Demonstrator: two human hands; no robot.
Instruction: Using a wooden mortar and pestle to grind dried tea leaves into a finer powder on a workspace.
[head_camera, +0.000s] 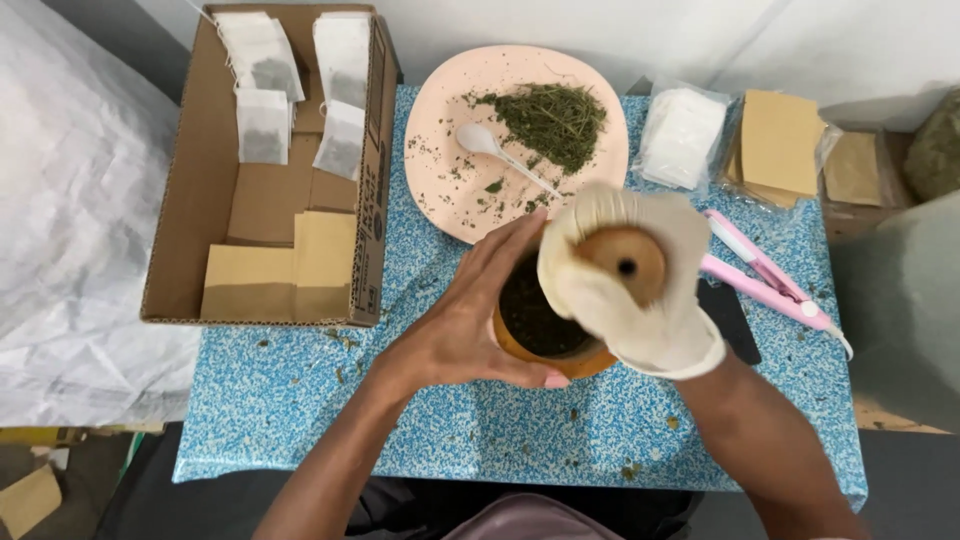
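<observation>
Box (190, 200): cardboard, at the table's left edge — filled white tea bags (262, 125) at its far end, tan sachets (280, 265) at its near end.
Table (300, 400): blue speckled top, flecks of herb scattered on it.
Left hand (465, 320): bare, fingers spread and curved round the left side of the mortar, thumb along its near rim — it grips the mortar.
Mortar (550, 335): wooden bowl at the table's middle, dark ground herb inside; it sits between the two hands, right of the left palm.
Plate (450, 130): pink, behind the mortar, holding a heap of dried herb (555, 120) and a white spoon (495, 150).
Right hand (640, 290): in a white glove, closed round a wooden pestle (625, 262) whose round end faces the camera, over the mortar's right rim.
Sealer (765, 275): pink, just right of the glove.
Packs (740, 140): white bags and tan sachets in clear wrap, far right.
</observation>
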